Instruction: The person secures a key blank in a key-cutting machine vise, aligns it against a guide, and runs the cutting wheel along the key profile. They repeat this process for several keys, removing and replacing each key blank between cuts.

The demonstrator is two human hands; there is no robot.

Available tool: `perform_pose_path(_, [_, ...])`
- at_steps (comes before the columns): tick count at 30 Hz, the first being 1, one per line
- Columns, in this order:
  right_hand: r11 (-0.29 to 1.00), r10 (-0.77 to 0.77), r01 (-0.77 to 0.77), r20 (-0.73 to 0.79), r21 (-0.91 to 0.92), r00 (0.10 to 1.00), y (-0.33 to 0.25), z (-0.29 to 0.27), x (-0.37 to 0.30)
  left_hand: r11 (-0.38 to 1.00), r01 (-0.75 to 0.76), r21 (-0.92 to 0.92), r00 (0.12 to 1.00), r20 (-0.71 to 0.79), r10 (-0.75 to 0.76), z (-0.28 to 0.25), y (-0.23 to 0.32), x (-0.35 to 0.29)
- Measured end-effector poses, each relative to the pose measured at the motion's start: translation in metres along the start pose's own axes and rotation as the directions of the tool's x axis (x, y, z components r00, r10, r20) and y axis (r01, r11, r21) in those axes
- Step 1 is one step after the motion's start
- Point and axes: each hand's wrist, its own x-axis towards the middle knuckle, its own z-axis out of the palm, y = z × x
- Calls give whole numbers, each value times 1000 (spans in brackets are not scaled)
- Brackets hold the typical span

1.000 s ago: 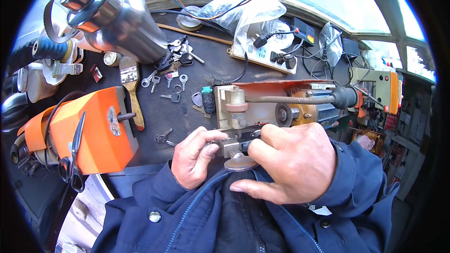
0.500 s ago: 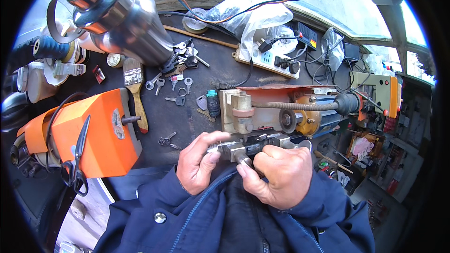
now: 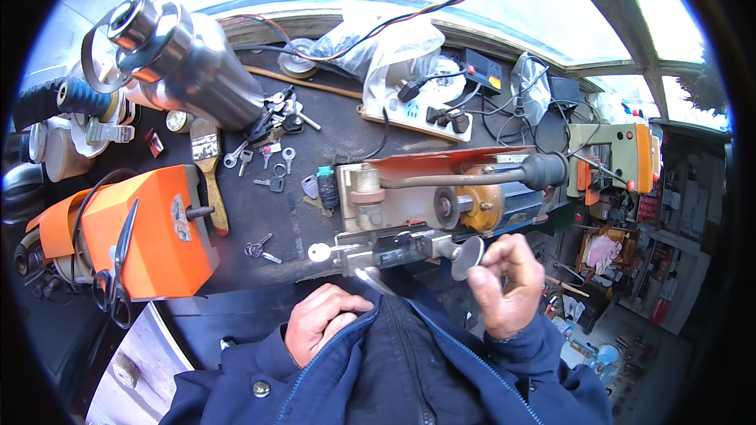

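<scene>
A key-cutting machine point(image 3: 398, 230) stands on the bench in front of me. A key point(image 3: 319, 252) with a round head sits in the left clamp of its carriage, and the head sticks out to the left. My right hand point(image 3: 508, 283) is at the carriage's right end, thumb and curled fingers at the edge of a round metal knob point(image 3: 468, 258). Below the bench edge, my left hand point(image 3: 324, 321) rests against my jacket with its fingers curled in. Whatever it holds, if anything, is hidden. A bright lever point(image 3: 370, 279) juts from the carriage towards me.
Loose keys point(image 3: 276, 122), a brush point(image 3: 207, 173) and a steel bottle point(image 3: 201, 63) lie or stand to the left. An orange machine point(image 3: 150, 228) with scissors point(image 3: 118, 275) is nearer. Behind are a power strip point(image 3: 417, 114) and cables; a second machine point(image 3: 610, 153) stands right.
Both hands have left the clamps. My left hand has dropped to my jacket; my right has moved right to the knob. The clamped key now shows uncovered, and the view has shifted.
</scene>
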Motion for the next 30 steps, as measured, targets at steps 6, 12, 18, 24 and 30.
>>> perform_pose_path(6, [1000,-17,16,73,25,997,16,7,4,894,301,-332,950,28,-310,41,4,4])
perform_pose_path(12, [983,-115,127,95,-135,989,14,6,13,696,311,-648,919,17,-395,72,10,32])
perform_pose_path(18, [966,-149,169,114,-195,982,11,8,20,591,246,-768,859,-110,-500,94,20,70])
perform_pose_path(24, [899,-279,322,179,-298,943,15,2,22,542,162,-824,835,-178,-520,101,11,90])
perform_pose_path(30, [701,-532,679,475,-217,701,16,-23,46,559,177,-810,802,-210,-559,107,12,92])
